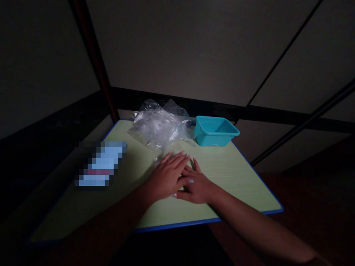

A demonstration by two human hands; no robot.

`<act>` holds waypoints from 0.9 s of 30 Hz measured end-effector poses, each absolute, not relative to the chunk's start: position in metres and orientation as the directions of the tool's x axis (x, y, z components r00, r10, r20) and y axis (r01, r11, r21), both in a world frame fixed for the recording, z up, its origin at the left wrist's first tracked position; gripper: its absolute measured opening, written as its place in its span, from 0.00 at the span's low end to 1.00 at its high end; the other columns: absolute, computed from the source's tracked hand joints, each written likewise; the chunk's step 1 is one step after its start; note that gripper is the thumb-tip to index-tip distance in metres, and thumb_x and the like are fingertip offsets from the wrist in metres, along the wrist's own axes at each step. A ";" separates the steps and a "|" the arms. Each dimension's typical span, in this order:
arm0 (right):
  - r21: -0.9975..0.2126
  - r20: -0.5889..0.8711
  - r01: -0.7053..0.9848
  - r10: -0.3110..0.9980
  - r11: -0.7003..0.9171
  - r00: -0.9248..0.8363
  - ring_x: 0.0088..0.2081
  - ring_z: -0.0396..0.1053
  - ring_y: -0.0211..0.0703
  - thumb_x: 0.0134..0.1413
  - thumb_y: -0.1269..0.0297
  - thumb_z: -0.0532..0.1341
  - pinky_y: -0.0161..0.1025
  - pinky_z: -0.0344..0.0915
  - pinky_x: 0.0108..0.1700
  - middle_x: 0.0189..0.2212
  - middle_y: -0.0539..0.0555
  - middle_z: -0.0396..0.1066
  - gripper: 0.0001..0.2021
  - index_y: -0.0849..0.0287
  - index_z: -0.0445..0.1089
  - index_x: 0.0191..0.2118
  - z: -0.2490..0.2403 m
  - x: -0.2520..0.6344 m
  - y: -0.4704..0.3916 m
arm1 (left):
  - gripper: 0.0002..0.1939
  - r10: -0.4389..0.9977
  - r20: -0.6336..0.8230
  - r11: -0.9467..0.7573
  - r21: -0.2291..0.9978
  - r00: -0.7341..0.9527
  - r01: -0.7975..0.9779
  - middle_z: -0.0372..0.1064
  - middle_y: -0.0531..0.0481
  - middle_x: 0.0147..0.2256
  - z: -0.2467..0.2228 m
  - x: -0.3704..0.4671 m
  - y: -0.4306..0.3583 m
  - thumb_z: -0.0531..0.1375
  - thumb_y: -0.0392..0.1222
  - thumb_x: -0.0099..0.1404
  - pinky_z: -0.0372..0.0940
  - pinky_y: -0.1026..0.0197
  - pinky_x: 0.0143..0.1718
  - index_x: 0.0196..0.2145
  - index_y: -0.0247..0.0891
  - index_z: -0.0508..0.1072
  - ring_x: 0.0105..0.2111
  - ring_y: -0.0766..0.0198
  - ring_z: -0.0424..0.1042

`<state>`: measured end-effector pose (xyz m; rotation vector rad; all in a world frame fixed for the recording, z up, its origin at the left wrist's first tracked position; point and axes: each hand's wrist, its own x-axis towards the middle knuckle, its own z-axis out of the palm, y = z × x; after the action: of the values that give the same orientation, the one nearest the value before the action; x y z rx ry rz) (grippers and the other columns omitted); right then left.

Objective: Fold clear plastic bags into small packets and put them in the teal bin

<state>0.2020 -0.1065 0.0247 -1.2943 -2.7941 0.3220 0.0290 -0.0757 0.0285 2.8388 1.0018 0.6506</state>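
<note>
Two bare hands lie together, fingers overlapping, at the near middle of a pale green, blue-edged table (230, 184): left hand (166, 177), right hand (198, 186). Open surface spreads right to the slanting edge. A blurred-out rectangle (104, 162) lies left. Just beyond the fingertips sits crumpled clear plastic (159, 127); right of it, a turquoise bin (215, 138) near the far edge.

Left hand (165, 179) palm down on yellow-green tabletop (235, 181), fingers overlapping right hand (196, 184). Crumpled clear plastic bags (161, 125) beyond hands, near back edge. Turquoise bin (215, 133) upright, right of bags. Pixelated, light-blue flat object (105, 162) toward left edge; identity unclear.
</note>
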 end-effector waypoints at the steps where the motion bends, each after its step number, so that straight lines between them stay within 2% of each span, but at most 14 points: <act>1: -0.212 -0.034 0.752 0.765 0.624 -0.643 0.69 0.29 0.58 0.58 0.41 0.54 0.68 0.18 0.61 0.69 0.58 0.39 0.38 0.52 0.47 0.68 0.023 0.203 -0.106 | 0.29 0.591 0.302 -0.806 0.209 0.748 0.553 0.54 0.40 0.64 0.026 0.034 -0.080 0.52 0.50 0.70 0.44 0.47 0.65 0.63 0.32 0.56 0.65 0.54 0.51; 3: -0.222 -0.024 0.758 0.773 0.614 -0.634 0.69 0.30 0.57 0.56 0.41 0.56 0.65 0.18 0.63 0.69 0.59 0.41 0.42 0.56 0.42 0.69 0.021 0.203 -0.106 | 0.30 0.605 0.206 -0.793 0.247 0.769 0.557 0.49 0.41 0.66 0.021 0.040 -0.085 0.48 0.52 0.71 0.43 0.49 0.65 0.65 0.33 0.53 0.66 0.56 0.47; 6: -0.210 -0.035 0.757 0.769 0.619 -0.638 0.69 0.30 0.58 0.55 0.42 0.58 0.66 0.19 0.63 0.69 0.59 0.41 0.44 0.56 0.40 0.69 0.022 0.201 -0.105 | 0.30 0.678 0.150 -0.726 0.291 0.719 0.623 0.46 0.40 0.66 0.017 0.040 -0.086 0.44 0.53 0.72 0.43 0.49 0.65 0.65 0.33 0.53 0.67 0.55 0.45; 10: -0.171 -0.088 0.769 0.768 0.616 -0.635 0.69 0.30 0.61 0.54 0.44 0.60 0.69 0.21 0.62 0.69 0.61 0.35 0.43 0.57 0.42 0.69 0.027 0.197 -0.104 | 0.31 0.756 0.104 -0.642 0.314 0.646 0.700 0.42 0.39 0.67 0.018 0.037 -0.088 0.43 0.52 0.73 0.44 0.46 0.65 0.66 0.32 0.51 0.67 0.54 0.42; 15: -0.171 -0.059 0.755 0.758 0.633 -0.649 0.69 0.29 0.60 0.56 0.44 0.59 0.71 0.20 0.60 0.70 0.59 0.33 0.39 0.50 0.47 0.68 0.025 0.197 -0.104 | 0.32 0.822 0.086 -0.563 0.278 0.563 0.778 0.36 0.37 0.68 0.015 0.037 -0.091 0.44 0.51 0.72 0.45 0.45 0.64 0.67 0.30 0.47 0.68 0.50 0.36; 20: -0.193 -0.044 0.735 0.742 0.650 -0.669 0.69 0.27 0.60 0.57 0.43 0.57 0.71 0.20 0.60 0.70 0.54 0.31 0.31 0.43 0.55 0.65 0.025 0.199 -0.105 | 0.32 0.827 0.151 -0.562 0.245 0.542 0.790 0.39 0.35 0.67 0.006 0.031 -0.089 0.46 0.50 0.72 0.48 0.45 0.63 0.67 0.30 0.47 0.67 0.49 0.42; 23: -0.210 -0.048 0.728 0.737 0.652 -0.674 0.69 0.27 0.60 0.60 0.43 0.54 0.72 0.21 0.60 0.70 0.55 0.29 0.28 0.45 0.59 0.63 0.025 0.201 -0.104 | 0.31 0.818 0.215 -0.573 0.230 0.533 0.787 0.43 0.34 0.66 0.001 0.024 -0.087 0.45 0.49 0.72 0.51 0.44 0.62 0.67 0.30 0.48 0.66 0.50 0.45; 25: -0.232 -0.047 0.728 0.740 0.645 -0.671 0.69 0.27 0.58 0.64 0.46 0.50 0.71 0.23 0.60 0.70 0.59 0.28 0.27 0.50 0.57 0.64 0.025 0.202 -0.102 | 0.32 0.826 0.235 -0.560 0.232 0.513 0.795 0.45 0.31 0.66 -0.001 0.021 -0.085 0.44 0.48 0.71 0.52 0.44 0.61 0.66 0.26 0.47 0.66 0.49 0.47; 27: -0.281 -0.033 0.739 0.764 0.612 -0.645 0.69 0.28 0.54 0.67 0.51 0.46 0.69 0.27 0.62 0.69 0.62 0.28 0.28 0.55 0.47 0.68 0.024 0.204 -0.101 | 0.32 0.842 0.245 -0.532 0.237 0.480 0.813 0.46 0.28 0.65 -0.001 0.021 -0.085 0.44 0.46 0.71 0.54 0.45 0.61 0.66 0.22 0.46 0.65 0.49 0.50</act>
<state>0.2038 -0.1006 0.0243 -1.2796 -2.7388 0.4144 0.0207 -0.0848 -0.0010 2.6261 1.4721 0.5113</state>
